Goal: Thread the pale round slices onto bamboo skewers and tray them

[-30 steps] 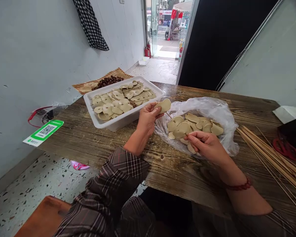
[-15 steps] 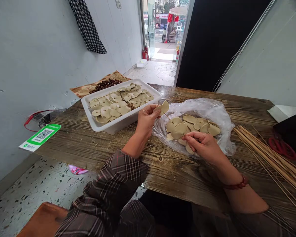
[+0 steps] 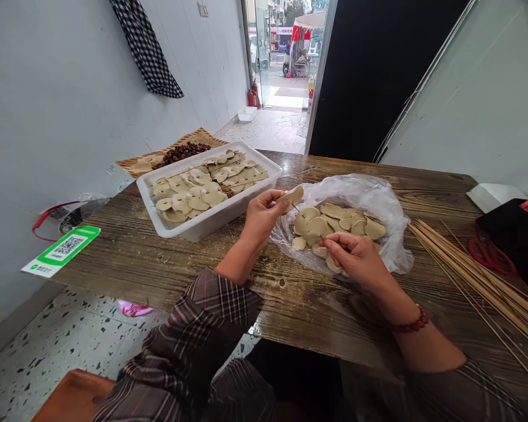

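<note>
Pinched in my left hand (image 3: 263, 215) is a pale beige round slice (image 3: 294, 198), with the tip of a thin skewer (image 3: 295, 207) at its underside. My right hand (image 3: 355, 255) has its fingers closed on the skewer's lower end. Between the hands, other slices (image 3: 313, 227) lie along the skewer's line; I cannot tell which of them are threaded. Beneath is an open clear plastic bag (image 3: 396, 212) with a heap of loose slices (image 3: 352, 218). To the left, a white plastic tub (image 3: 202, 227) holds several rows of skewered slices (image 3: 197, 197).
Bare bamboo skewers (image 3: 470, 272) lie at the right of the wooden table (image 3: 290, 305), beside red-handled scissors (image 3: 493, 257). Dark brown pieces (image 3: 182, 153) rest on patterned paper behind the tub. A green QR code card (image 3: 64, 251) is at the left edge.
The slice in my left hand has tilted flatter and come lower against the skewer's tip. My right hand still grips the skewer. The whole view has shifted slightly.
</note>
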Demonstrator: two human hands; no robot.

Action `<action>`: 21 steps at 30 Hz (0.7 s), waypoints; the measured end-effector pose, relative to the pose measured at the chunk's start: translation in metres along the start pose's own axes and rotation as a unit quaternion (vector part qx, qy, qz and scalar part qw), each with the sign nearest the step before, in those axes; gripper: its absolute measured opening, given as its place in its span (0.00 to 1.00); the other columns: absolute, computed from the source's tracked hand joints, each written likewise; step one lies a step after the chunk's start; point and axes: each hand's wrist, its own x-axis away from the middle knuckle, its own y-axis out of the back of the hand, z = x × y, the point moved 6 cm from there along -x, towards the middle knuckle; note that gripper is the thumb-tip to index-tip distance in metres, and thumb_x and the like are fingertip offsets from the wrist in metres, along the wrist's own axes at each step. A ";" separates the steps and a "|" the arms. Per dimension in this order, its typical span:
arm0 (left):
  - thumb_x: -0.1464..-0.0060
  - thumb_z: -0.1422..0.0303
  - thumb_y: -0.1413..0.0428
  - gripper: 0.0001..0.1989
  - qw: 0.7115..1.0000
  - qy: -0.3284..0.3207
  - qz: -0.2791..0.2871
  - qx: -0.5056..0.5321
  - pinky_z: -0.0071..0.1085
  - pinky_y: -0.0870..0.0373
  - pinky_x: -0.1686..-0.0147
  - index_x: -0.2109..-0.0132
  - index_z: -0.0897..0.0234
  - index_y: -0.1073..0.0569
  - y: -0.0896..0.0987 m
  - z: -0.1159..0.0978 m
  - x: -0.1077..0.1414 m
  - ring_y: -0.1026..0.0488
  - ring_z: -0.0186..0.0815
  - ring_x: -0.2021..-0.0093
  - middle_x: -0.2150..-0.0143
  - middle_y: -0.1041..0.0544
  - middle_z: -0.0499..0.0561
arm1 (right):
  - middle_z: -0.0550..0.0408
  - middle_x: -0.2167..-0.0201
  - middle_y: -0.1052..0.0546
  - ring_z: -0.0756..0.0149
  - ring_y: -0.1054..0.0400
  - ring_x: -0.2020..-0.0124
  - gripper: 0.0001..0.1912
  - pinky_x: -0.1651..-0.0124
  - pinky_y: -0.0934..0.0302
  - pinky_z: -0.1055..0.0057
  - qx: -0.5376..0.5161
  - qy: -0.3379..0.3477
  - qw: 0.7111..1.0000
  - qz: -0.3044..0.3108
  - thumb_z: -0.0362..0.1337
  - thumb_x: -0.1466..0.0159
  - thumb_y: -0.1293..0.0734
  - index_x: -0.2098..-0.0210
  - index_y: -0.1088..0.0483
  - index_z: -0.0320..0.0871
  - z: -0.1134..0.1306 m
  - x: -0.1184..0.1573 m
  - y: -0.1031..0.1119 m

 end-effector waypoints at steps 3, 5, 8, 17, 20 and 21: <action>0.61 0.66 0.33 0.14 0.998 0.046 -0.007 0.046 0.24 0.30 0.71 0.66 0.65 0.26 0.004 0.005 -0.001 0.27 0.28 0.70 0.68 0.23 0.46 | 0.59 0.86 0.33 0.71 0.42 0.83 0.20 0.77 0.51 0.72 0.012 0.017 1.000 0.004 0.52 0.36 0.37 0.69 0.24 0.43 0.003 0.000 0.000; 0.61 0.67 0.33 0.15 0.994 0.082 -0.011 0.072 0.23 0.31 0.73 0.65 0.65 0.27 0.005 0.009 -0.002 0.26 0.28 0.71 0.68 0.23 0.46 | 0.59 0.86 0.33 0.70 0.41 0.83 0.19 0.77 0.50 0.72 0.021 0.025 0.999 0.005 0.51 0.36 0.37 0.69 0.24 0.43 0.004 0.000 0.000; 0.61 0.69 0.32 0.15 0.988 0.117 -0.012 0.103 0.22 0.31 0.76 0.66 0.66 0.27 0.006 0.011 -0.002 0.26 0.29 0.72 0.68 0.23 0.47 | 0.58 0.85 0.32 0.69 0.40 0.82 0.18 0.77 0.50 0.71 0.035 0.035 0.999 0.001 0.49 0.35 0.38 0.68 0.24 0.42 0.002 0.000 0.000; 0.55 0.74 0.36 0.09 0.971 0.162 -0.035 0.173 0.23 0.30 0.77 0.67 0.67 0.29 0.004 0.011 0.004 0.27 0.28 0.75 0.73 0.25 0.47 | 0.59 0.85 0.32 0.70 0.40 0.81 0.18 0.76 0.49 0.72 0.054 0.061 0.997 0.000 0.47 0.34 0.38 0.67 0.23 0.40 0.004 0.002 0.000; 0.51 0.77 0.40 0.05 0.962 0.190 -0.042 0.189 0.24 0.29 0.76 0.67 0.67 0.29 0.002 0.013 0.007 0.27 0.28 0.76 0.73 0.25 0.48 | 0.59 0.85 0.33 0.71 0.40 0.81 0.18 0.76 0.49 0.72 0.053 0.071 0.996 -0.001 0.47 0.34 0.37 0.67 0.23 0.40 0.006 0.003 -0.001; 0.50 0.78 0.41 0.05 0.960 0.198 -0.044 0.192 0.24 0.29 0.76 0.67 0.67 0.30 0.002 0.014 0.007 0.27 0.29 0.76 0.74 0.25 0.48 | 0.59 0.85 0.33 0.71 0.40 0.81 0.18 0.76 0.49 0.72 0.055 0.074 0.996 -0.002 0.47 0.34 0.37 0.67 0.23 0.40 0.006 0.003 -0.001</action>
